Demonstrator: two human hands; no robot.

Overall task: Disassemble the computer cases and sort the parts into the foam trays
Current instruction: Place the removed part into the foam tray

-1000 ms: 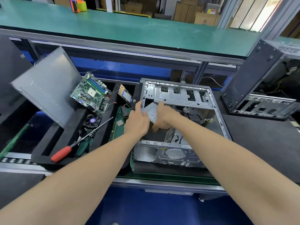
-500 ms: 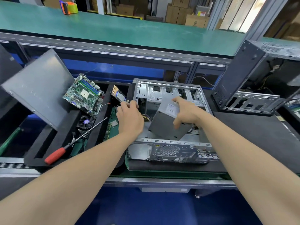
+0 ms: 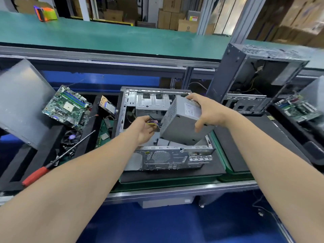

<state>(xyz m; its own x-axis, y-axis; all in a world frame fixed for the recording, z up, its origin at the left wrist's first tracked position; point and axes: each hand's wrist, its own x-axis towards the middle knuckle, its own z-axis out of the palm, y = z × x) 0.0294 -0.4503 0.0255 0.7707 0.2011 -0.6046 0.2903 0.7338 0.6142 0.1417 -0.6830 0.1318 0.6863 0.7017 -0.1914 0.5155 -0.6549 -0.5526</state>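
Note:
An open computer case (image 3: 172, 156) lies on its side in front of me. Above it my right hand (image 3: 207, 112) grips a grey power supply box (image 3: 178, 126), tilted and lifted out of the case. My left hand (image 3: 144, 129) holds the bundle of yellow and coloured cables (image 3: 152, 123) that hangs from the box's left side. To the left, the black foam tray (image 3: 57, 132) holds a green motherboard (image 3: 67, 106), a small card (image 3: 107, 104) and a fan (image 3: 71, 137).
A red-handled screwdriver (image 3: 52, 163) lies across the tray's front. A grey side panel (image 3: 22, 102) leans at far left. A second open case (image 3: 254, 81) stands at the right, with another motherboard (image 3: 296, 106) beyond it. A green workbench (image 3: 105, 37) runs behind.
My right hand has lifted the power supply up out of the case and tilted it. My left hand left the case's edge and took hold of the cable bundle.

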